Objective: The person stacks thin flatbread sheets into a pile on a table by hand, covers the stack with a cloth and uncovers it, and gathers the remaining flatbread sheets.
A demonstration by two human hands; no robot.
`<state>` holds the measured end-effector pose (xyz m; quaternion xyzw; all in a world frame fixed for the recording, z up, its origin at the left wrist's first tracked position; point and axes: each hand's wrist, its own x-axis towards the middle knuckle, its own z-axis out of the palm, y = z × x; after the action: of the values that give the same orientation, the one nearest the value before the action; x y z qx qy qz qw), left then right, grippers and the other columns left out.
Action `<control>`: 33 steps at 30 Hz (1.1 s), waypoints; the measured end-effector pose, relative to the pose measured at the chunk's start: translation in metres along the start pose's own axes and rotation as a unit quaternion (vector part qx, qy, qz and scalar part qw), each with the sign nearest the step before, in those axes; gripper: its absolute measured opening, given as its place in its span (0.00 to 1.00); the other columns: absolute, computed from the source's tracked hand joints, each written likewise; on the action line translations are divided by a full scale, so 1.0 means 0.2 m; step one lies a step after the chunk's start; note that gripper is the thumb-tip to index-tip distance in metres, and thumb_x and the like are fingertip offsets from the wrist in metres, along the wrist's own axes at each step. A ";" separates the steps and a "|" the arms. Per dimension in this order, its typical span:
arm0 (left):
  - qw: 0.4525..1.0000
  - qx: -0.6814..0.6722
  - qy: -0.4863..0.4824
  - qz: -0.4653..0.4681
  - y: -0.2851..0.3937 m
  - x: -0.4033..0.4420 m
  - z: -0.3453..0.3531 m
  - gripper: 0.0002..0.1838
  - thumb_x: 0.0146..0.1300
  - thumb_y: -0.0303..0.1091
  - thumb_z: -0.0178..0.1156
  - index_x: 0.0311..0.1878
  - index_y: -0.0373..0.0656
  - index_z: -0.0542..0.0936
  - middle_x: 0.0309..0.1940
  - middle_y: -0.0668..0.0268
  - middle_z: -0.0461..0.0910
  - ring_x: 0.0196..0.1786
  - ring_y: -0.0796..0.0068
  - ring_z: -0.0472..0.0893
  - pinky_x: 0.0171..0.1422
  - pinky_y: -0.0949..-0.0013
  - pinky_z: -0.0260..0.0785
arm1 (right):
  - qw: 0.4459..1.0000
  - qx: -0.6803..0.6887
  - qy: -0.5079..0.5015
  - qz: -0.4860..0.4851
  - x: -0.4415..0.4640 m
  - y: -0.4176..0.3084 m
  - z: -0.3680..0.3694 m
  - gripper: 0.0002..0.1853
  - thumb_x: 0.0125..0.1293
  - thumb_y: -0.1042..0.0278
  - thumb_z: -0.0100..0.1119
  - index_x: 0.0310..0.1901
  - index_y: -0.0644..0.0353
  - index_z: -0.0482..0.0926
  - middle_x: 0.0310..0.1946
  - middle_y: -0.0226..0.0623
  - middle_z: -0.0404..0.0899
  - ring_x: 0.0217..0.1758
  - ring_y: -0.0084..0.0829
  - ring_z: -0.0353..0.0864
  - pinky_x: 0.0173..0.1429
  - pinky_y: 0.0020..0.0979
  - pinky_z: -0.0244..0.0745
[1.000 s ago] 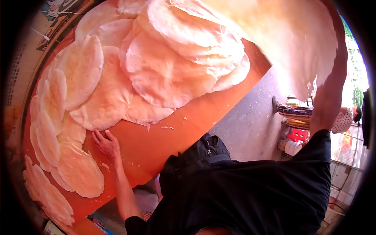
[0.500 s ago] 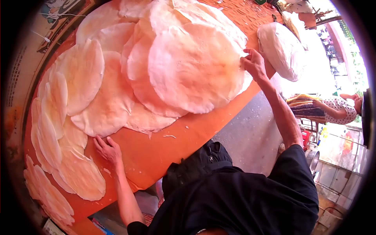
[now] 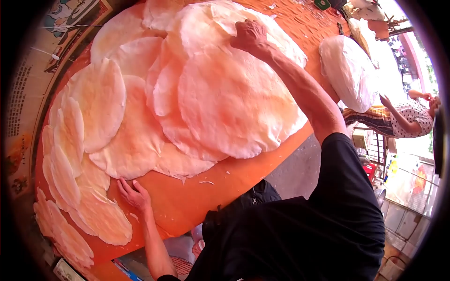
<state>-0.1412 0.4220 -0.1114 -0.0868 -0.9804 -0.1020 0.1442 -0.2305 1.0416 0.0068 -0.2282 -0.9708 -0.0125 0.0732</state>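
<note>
Large, thin, pale round flatbreads overlap across an orange table (image 3: pixel 187 206). The topmost round flatbread (image 3: pixel 234 103) lies in the middle of the pile. My right hand (image 3: pixel 251 36) is closed at its upper edge; the fingertips are partly hidden, but they appear to pinch the rim. My left hand (image 3: pixel 136 194) rests on the orange surface with its fingers apart. Its fingertips are by the lower edge of another flatbread (image 3: pixel 129 133). To the left, several narrower-looking flatbreads (image 3: pixel 101 215) lie in overlapping layers.
A white plastic-wrapped bundle (image 3: pixel 349 72) sits at the table's right end. Beyond it stands a person in a dotted top (image 3: pixel 412 119). A black bag (image 3: pixel 255 194) is at my front, against the table edge. Small dough scraps (image 3: pixel 206 182) dot the surface.
My right hand has moved from the top flatbread's right edge up and left to its upper edge. My left hand stays nearly in place. The view has shifted slightly.
</note>
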 end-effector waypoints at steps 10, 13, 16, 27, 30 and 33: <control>1.000 0.009 -0.005 0.003 0.02 0.01 0.00 0.27 0.72 0.40 0.53 0.69 0.33 0.70 0.69 0.43 0.67 0.69 0.43 0.69 0.72 0.49 0.62 | 0.954 -0.038 0.293 -0.057 0.40 0.57 -0.11 0.15 0.61 0.54 0.57 0.42 0.54 0.83 0.40 0.48 0.84 0.45 0.48 0.82 0.49 0.49 0.77; 1.000 0.019 -0.016 0.002 0.03 0.02 -0.02 0.28 0.73 0.40 0.52 0.69 0.33 0.69 0.69 0.43 0.67 0.70 0.43 0.69 0.73 0.49 0.62 | 0.964 -0.029 0.217 -0.151 0.31 0.47 0.09 0.21 0.64 0.47 0.56 0.48 0.55 0.81 0.43 0.50 0.83 0.52 0.48 0.80 0.56 0.49 0.74; 0.999 0.024 -0.021 -0.004 0.02 0.02 -0.02 0.28 0.73 0.41 0.51 0.69 0.33 0.69 0.70 0.43 0.66 0.70 0.43 0.68 0.73 0.49 0.62 | 0.992 0.051 -0.039 -0.106 0.24 0.46 0.35 0.28 0.66 0.42 0.56 0.59 0.52 0.79 0.50 0.49 0.82 0.54 0.51 0.78 0.60 0.48 0.73; 0.998 0.054 -0.040 -0.004 0.05 0.05 -0.04 0.27 0.74 0.40 0.48 0.70 0.33 0.69 0.71 0.44 0.65 0.72 0.43 0.67 0.74 0.48 0.60 | 0.950 0.309 0.001 0.053 1.16 0.45 0.44 0.33 0.56 0.37 0.72 0.52 0.57 0.81 0.39 0.36 0.85 0.41 0.28 0.83 0.45 0.32 0.77; 0.998 0.053 -0.041 -0.011 0.06 0.06 -0.05 0.27 0.74 0.40 0.48 0.70 0.33 0.69 0.71 0.44 0.65 0.72 0.44 0.67 0.75 0.49 0.60 | 0.893 0.426 -0.067 0.127 1.32 0.36 0.41 0.24 0.55 0.44 0.77 0.42 0.51 0.78 0.27 0.22 0.71 0.30 0.22 0.69 0.39 0.29 0.70; 0.997 0.055 -0.048 -0.019 0.08 0.07 -0.06 0.27 0.74 0.40 0.48 0.70 0.33 0.69 0.71 0.45 0.65 0.72 0.44 0.67 0.74 0.49 0.61 | 0.849 0.520 -0.019 0.094 1.23 0.16 0.23 0.18 0.55 0.48 0.77 0.32 0.49 0.78 0.25 0.21 0.72 0.27 0.20 0.70 0.35 0.26 0.68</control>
<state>-0.1481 0.4364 -0.0930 -0.0644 -0.9918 -0.0466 0.0998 -0.4414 1.1811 -0.0018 -0.2475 -0.8106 0.5050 0.1635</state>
